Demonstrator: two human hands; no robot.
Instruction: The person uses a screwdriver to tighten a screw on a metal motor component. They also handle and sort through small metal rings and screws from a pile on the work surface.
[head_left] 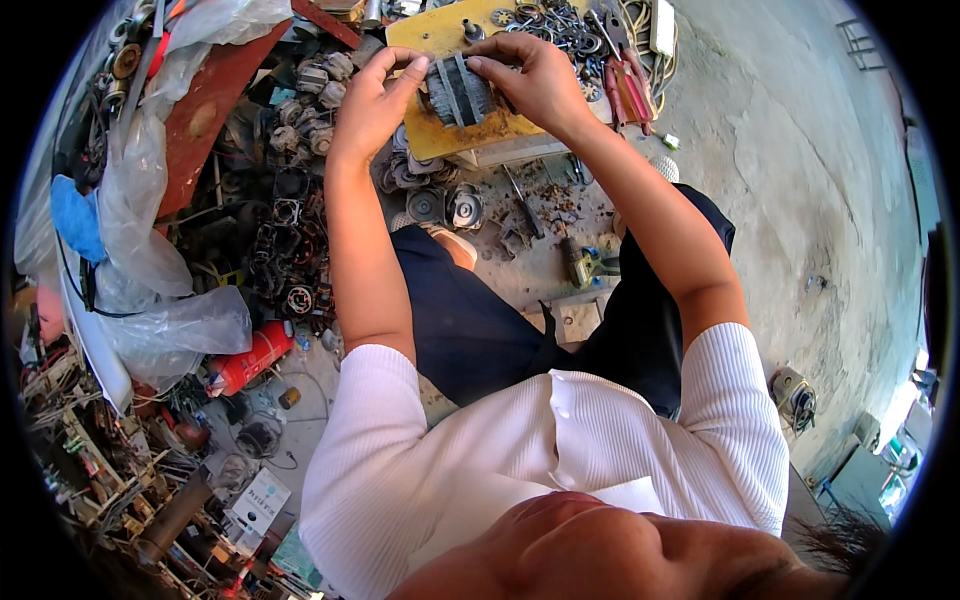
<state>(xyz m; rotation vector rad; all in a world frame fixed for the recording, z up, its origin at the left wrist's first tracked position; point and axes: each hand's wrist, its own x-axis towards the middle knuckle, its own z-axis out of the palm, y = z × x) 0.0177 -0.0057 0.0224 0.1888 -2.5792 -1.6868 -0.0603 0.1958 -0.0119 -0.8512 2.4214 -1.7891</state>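
Observation:
A grey cylindrical metal part [458,92] with plates, possibly a motor core, is held over a worn yellow board [430,138]. My left hand [378,95] pinches its left end with thumb and fingers. On the other end, the thumb and curled fingers of my right hand [535,85] grip it. Just behind the part stands a small dark shafted piece [472,32]. A pile of washers and small rings [555,22] and red-handled tools [630,90] lie to the right.
Piled motor castings [300,130], plastic sheeting [150,230] and a red cylinder [250,362] crowd the left. Below the board lie a drill [578,262], a screwdriver [525,210] and metal housings [465,207]. Another machine [795,400] sits on the concrete floor at right.

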